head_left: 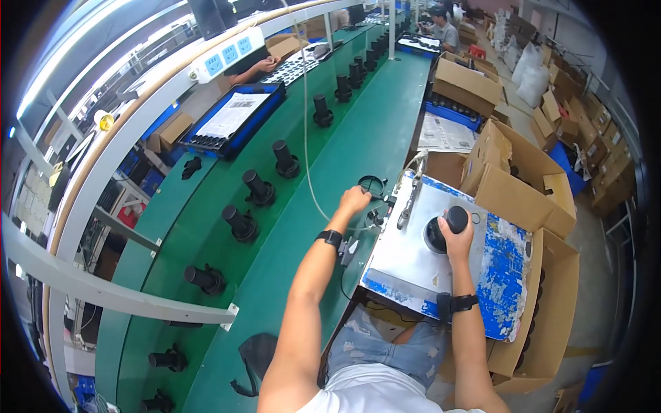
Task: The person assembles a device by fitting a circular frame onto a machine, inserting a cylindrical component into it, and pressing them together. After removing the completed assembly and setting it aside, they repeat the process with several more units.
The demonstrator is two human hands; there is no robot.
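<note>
My right hand [460,241] is wrapped around a black cylindrical part [456,217], upright over a round dark fitting on a metal-topped box [406,244]. On the green bench, my left hand [354,200] is closed beside a black ring-shaped part [372,184] at the box's left edge. What its fingers hold, if anything, is hard to make out. A metal lever clamp [409,206] stands on the box's far left side. A small dark ring [476,218] lies just right of my right hand.
Several black flanged cylinders [259,187] stand along a green conveyor [227,265] to the left. Open cardboard boxes [523,186] crowd the right. A thin pale hose [306,124] hangs over the bench. A black bag [258,354] lies near me. Co-workers [444,33] sit farther off.
</note>
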